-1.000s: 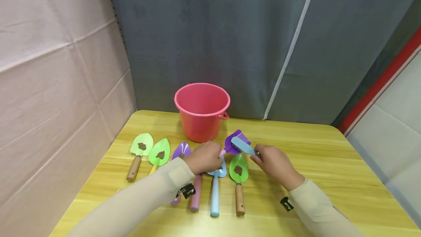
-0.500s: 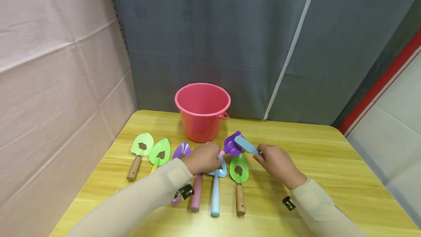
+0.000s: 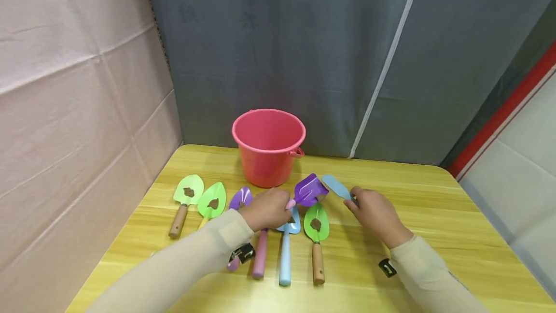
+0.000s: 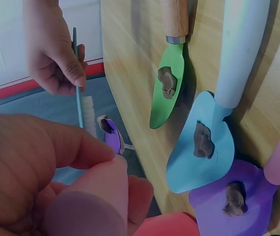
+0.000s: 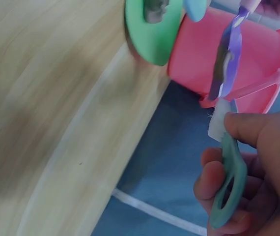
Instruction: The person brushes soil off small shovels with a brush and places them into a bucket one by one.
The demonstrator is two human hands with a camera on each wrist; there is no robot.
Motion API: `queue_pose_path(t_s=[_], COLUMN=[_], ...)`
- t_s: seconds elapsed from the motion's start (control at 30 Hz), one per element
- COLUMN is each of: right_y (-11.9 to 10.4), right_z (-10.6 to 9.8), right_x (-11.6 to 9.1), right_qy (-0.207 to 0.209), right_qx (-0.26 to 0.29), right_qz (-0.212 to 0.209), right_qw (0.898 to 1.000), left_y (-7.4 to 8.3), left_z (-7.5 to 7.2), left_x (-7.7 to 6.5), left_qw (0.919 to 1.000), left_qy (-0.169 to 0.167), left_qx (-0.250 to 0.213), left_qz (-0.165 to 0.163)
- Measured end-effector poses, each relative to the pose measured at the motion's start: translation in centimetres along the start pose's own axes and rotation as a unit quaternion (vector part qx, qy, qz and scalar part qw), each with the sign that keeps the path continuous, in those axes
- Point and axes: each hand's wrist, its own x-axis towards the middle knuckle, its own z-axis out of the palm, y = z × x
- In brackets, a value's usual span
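Note:
My left hand (image 3: 268, 207) grips the pink handle (image 4: 93, 196) of a small purple shovel (image 3: 309, 190), held above the other trowels. A brown smear shows on its blade in the right wrist view. My right hand (image 3: 377, 214) pinches a light blue brush (image 3: 335, 186) by its looped handle, the white bristles (image 5: 219, 120) facing the shovel. The brush head is just right of the blade's front edge. Below lie a green trowel (image 3: 316, 219) with a wooden handle and a blue trowel (image 4: 204, 172), each with a brown clay-like lump on its blade.
A pink-red bucket (image 3: 267, 165) stands at the back of the wooden table (image 3: 412, 197), before a grey curtain (image 3: 282, 37). Further left lie a pale green trowel (image 3: 194, 185), a yellow-handled green trowel (image 3: 217, 194) and purple ones, partly under my left arm.
The brush has moved right with my right hand, from over the purple blade to just past its front edge. My left hand and the shovel have stayed nearly in place.

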Motion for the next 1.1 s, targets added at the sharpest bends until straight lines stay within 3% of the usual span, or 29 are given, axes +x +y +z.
queue_pose_path(t_s=[0.23,0.37,0.6,1.1], right_y=[-2.6,-3.7,-3.7,-2.2], right_z=[-0.1,0.0,0.3,0.5], right_x=[-0.1,-0.1,-0.2,-0.1], right_qy=[0.017,0.005,-0.024,-0.025], right_qx=[0.005,0.0,0.012,0.019], right_qz=[-0.058,-0.079,-0.055,-0.043], right_qw=[0.998,0.997,0.998,0.999], left_y=[0.2,0.4,0.5,0.9], left_z=[0.0,-0.1,-0.1,0.0], left_x=[0.1,0.1,0.1,0.1], left_qw=[1.0,1.0,0.9999,0.9998], left_qy=[0.004,0.004,0.0,-0.001], left_qx=[-0.008,-0.002,0.008,0.022], left_qz=[-0.001,0.002,0.009,0.002])
